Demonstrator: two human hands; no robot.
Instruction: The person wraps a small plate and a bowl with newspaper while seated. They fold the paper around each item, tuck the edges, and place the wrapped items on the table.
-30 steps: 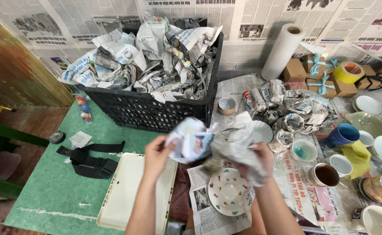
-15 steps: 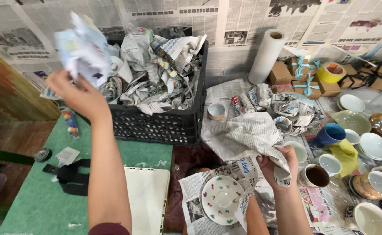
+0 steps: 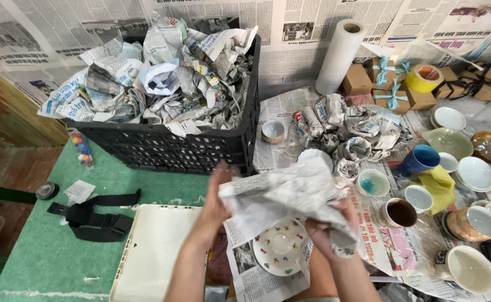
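Note:
Both hands hold one crumpled sheet of newspaper (image 3: 287,193) above the table. My left hand (image 3: 217,193) grips its left edge. My right hand (image 3: 326,229) grips its lower right part. Under the sheet lies a white saucer (image 3: 279,246) with small coloured patterns, on flat newspaper. Behind it stands a black plastic crate (image 3: 161,148) heaped with crumpled newspaper, a white crumpled wad (image 3: 159,78) on top.
A cream tray (image 3: 153,254) lies at the lower left on the green mat, beside a black strap (image 3: 91,215). Cups, bowls and plates crowd the right side, among them a blue mug (image 3: 418,159). A white paper roll (image 3: 340,56), small cardboard boxes and yellow tape (image 3: 424,78) stand at the back.
My left hand, raised over the crate with a crumpled wad, has let it go there and come back down onto the newspaper sheet that my right hand holds.

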